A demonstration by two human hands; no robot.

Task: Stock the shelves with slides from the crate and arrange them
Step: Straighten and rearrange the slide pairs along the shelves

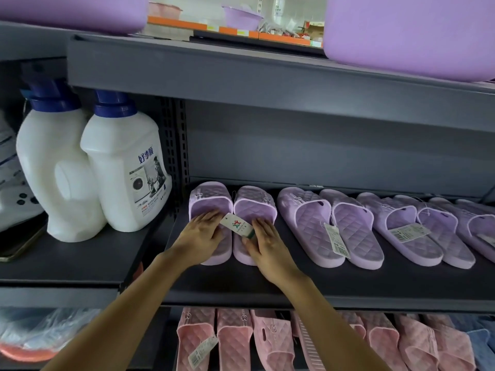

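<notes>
Grey metal store shelving fills the view, and on the middle shelf (241, 285) a row of lilac slides lies side by side, toes to the back panel. My left hand (199, 236) rests flat on the footbed of the leftmost slide (210, 196), fingers straight and reaching under its quilted strap. My right hand (263, 245) lies the same way on that slide's partner (254, 200), which sits just beside it, the two nearly touching along their inner edges. Neither of my hands grips anything; both press down with open palms. A white paper tag (235, 226) with a red and green logo sits between my hands, overlapping the fingers of the left and meeting the thumb of the right. To the right, more lilac pairs (321, 223) are angled slightly, some with barcode tags. On the shelf below, pink slides (241, 341) are lined up. Left of the upright, two white detergent bottles (123, 167) with blue caps stand together. Purple plastic tubs (409, 30) sit on the shelf above.
</notes>
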